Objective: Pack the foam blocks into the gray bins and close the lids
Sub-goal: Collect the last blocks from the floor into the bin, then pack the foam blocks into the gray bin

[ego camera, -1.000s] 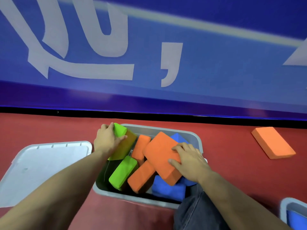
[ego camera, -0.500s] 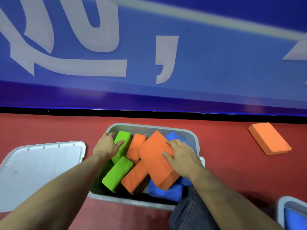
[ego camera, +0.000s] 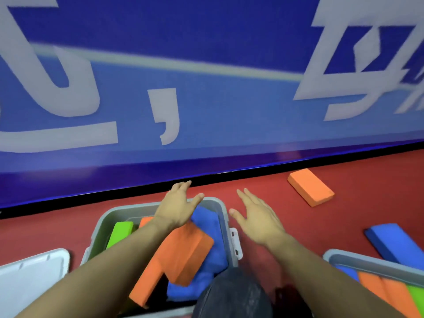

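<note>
Gray bin (ego camera: 128, 214) packed with orange, green and blue foam blocks (ego camera: 183, 251), left hand (ego camera: 176, 208) spread open above it, right hand (ego camera: 258, 218) open over red floor (ego camera: 263, 187), nothing held.

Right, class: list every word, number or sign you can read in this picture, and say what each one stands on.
",": a large white comma on the blue wall banner.
The other big white characters on the banner are cut off and blurred: unreadable.
Foam blocks, gray plastic bins and white lid: no text visible.
</note>
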Available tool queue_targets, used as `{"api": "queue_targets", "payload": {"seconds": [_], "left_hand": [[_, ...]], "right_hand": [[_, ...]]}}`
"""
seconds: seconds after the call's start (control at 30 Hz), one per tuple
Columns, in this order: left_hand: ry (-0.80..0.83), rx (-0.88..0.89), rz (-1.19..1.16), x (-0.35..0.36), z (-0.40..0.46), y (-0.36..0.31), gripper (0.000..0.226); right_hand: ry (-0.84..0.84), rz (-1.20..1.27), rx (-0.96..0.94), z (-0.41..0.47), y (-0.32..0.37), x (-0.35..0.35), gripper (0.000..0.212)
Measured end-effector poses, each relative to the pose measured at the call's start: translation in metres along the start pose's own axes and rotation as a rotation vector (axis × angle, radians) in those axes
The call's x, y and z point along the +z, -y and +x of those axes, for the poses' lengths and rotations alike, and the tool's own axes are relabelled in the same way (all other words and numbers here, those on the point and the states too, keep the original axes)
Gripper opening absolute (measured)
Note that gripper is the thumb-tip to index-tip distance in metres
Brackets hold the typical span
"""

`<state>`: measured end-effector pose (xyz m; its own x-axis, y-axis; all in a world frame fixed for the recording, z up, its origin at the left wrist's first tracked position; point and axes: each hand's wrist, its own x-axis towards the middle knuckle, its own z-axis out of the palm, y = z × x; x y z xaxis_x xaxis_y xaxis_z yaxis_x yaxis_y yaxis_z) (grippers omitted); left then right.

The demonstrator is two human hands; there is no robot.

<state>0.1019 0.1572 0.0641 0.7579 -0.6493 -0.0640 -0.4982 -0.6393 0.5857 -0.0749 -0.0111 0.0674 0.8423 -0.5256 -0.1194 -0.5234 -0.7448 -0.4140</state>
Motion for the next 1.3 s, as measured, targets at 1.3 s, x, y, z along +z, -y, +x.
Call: {"api": "queue_targets", "payload": {"seconds": [1.3], "left_hand": [[0.566, -0.164, -0.117, 0.520, 0.238, -0.308, 0.080]], "right_hand": [[0.013, 0.047, 0.851, 0.034, -0.644, 0.025, 0.088]]}}
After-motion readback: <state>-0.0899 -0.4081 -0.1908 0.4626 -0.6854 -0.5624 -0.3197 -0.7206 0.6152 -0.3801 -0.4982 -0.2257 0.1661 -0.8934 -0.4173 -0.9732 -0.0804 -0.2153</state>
